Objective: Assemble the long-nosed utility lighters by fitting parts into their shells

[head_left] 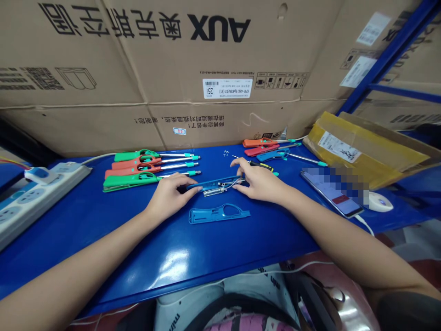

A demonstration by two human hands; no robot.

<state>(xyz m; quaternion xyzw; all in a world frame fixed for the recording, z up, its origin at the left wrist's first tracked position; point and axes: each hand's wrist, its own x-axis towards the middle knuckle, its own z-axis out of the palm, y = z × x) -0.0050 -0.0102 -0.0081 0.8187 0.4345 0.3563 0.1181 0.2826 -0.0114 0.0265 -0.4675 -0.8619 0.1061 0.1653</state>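
Between my hands is one blue gas lighter casing half (204,185), held just above the blue table. My left hand (168,195) pinches its left end between thumb and fingers. At the other end, the curled fingers and thumb of my right hand (258,183) grip the casing, partly hiding it. Thin wires and a clear tube-shaped part (213,191) show along its near side. The matching blue casing half (219,214) lies closer to me, its ribbed inside facing up. A screwdriver (263,166) with a black and yellow handle rests behind my right hand.
Several green and orange-red lighters (136,171) lie at the left. More lighters (262,150) are at the back right, near a yellow-taped parcel (344,147). A phone (332,192) with a cable lies right; a power strip (37,197) is left. Cardboard (155,124) stands behind.
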